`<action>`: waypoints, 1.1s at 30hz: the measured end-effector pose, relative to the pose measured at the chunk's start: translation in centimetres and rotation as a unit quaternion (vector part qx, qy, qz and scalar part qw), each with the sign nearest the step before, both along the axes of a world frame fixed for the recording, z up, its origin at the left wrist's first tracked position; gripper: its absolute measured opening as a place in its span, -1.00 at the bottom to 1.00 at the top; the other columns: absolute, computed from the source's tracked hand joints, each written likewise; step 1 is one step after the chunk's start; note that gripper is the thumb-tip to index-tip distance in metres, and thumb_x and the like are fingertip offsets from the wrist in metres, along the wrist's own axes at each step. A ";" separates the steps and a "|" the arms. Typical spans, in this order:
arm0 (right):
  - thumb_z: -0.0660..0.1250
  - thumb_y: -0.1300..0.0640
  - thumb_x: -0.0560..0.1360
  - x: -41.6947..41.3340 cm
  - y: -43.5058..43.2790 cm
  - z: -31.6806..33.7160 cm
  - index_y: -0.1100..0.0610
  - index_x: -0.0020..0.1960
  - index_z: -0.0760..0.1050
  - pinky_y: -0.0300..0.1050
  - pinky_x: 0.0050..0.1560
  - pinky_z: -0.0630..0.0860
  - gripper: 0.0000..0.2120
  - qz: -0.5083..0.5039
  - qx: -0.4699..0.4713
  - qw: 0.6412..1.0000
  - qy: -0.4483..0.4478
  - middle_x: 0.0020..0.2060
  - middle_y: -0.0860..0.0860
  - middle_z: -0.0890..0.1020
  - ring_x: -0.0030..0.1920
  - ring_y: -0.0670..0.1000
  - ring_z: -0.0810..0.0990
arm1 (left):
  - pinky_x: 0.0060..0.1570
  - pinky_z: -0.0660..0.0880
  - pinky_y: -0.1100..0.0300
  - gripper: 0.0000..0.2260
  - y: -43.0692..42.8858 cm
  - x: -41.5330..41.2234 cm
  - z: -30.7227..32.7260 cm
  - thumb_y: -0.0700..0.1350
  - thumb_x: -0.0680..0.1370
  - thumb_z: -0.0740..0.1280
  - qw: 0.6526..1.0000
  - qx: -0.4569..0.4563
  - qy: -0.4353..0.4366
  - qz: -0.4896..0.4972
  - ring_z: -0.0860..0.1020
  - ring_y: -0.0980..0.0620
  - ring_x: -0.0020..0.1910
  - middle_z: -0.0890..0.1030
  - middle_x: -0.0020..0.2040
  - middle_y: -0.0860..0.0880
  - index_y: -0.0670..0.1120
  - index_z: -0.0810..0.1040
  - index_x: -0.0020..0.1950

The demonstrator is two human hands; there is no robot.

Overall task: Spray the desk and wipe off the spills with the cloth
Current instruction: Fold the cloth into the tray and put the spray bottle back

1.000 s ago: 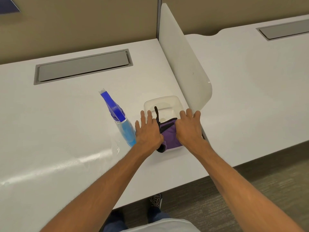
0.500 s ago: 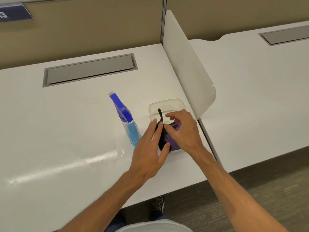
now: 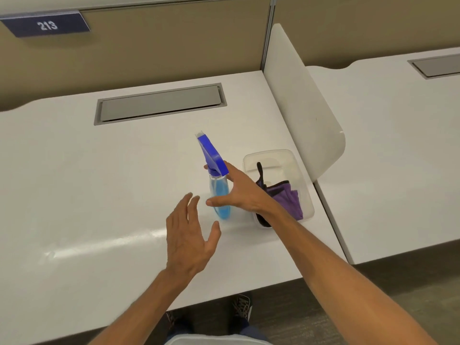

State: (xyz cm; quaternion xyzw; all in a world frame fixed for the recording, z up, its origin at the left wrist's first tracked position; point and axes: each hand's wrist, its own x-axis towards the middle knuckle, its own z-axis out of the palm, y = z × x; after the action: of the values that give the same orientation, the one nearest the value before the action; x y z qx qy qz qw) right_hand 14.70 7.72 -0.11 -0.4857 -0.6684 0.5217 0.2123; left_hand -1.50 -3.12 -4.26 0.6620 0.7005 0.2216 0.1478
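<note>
A spray bottle (image 3: 219,192) with a blue trigger head and pale blue liquid stands upright on the white desk (image 3: 99,183). My right hand (image 3: 242,192) reaches across it with fingers spread, thumb in front of the body and fingertips behind the neck, not closed on it. Just below and left of the bottle, my left hand (image 3: 191,235) hovers over the desk, open and holding nothing. A purple cloth (image 3: 288,197) with black trim lies bunched in a clear plastic tub (image 3: 268,153) to the right of the bottle, partly hidden by my right forearm.
A white divider panel (image 3: 303,108) rises along the desk's right edge, just behind the tub. A grey cable hatch (image 3: 160,104) is set into the back of the desk. A second desk (image 3: 388,150) lies to the right. The partition wall carries a sign reading 213 (image 3: 47,25).
Both hands have left the cloth in the tub. My right hand has moved left to the spray bottle and my left hand has drawn back over the desk. The view has tilted up.
</note>
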 end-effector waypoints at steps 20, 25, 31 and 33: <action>0.57 0.03 0.41 0.4 -0.1 7.2 0.08 0.07 0.53 -0.13 0.01 0.68 -0.66 -0.402 0.237 0.865 0.186 -0.16 -0.20 0.66 -0.08 -0.05 0.68 | 0.62 -0.04 -0.15 -0.25 1.9 0.4 -0.2 0.31 0.58 0.10 0.997 -0.019 0.013 -0.073 -0.06 -0.03 0.67 -0.15 0.69 -0.01 0.08 -0.12 0.67; 0.58 0.02 0.42 3.7 1.9 9.4 0.26 0.21 0.49 -0.21 0.05 0.66 -0.48 -0.470 0.277 0.820 0.173 -0.05 0.05 0.68 -0.03 -0.04 0.69 | 0.62 -0.08 -0.12 -0.24 2.7 1.6 -0.2 0.33 0.57 0.09 0.996 -0.018 0.017 -0.086 -0.08 -0.03 0.67 -0.18 0.69 0.01 0.09 -0.13 0.67; 0.58 -0.02 0.41 5.6 3.7 6.5 0.15 0.22 0.47 -0.49 -0.06 0.52 -0.50 -0.500 0.287 0.807 0.130 -0.08 -0.07 0.65 -0.09 -0.23 0.64 | 0.62 -0.16 -0.08 -0.24 3.7 3.1 -0.2 0.34 0.57 0.06 0.994 -0.019 0.035 -0.104 -0.14 -0.02 0.66 -0.21 0.67 0.02 0.08 -0.12 0.68; 0.59 0.00 0.40 5.8 4.0 5.0 0.02 0.18 0.43 -0.51 -0.09 0.50 -0.53 -0.502 0.282 0.808 0.123 -0.13 -0.20 0.61 -0.11 -0.28 0.63 | 0.62 -0.16 -0.09 -0.24 3.9 3.5 -0.3 0.36 0.57 0.01 0.993 -0.021 0.039 -0.112 -0.17 0.00 0.66 -0.21 0.68 0.00 0.09 -0.15 0.67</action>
State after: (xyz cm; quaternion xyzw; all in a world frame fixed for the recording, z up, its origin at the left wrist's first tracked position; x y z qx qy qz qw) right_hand 20.50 11.76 4.93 -0.6039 -0.4174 0.1863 0.6530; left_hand 1.96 0.81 -4.55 0.7415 0.6313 0.1634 0.1580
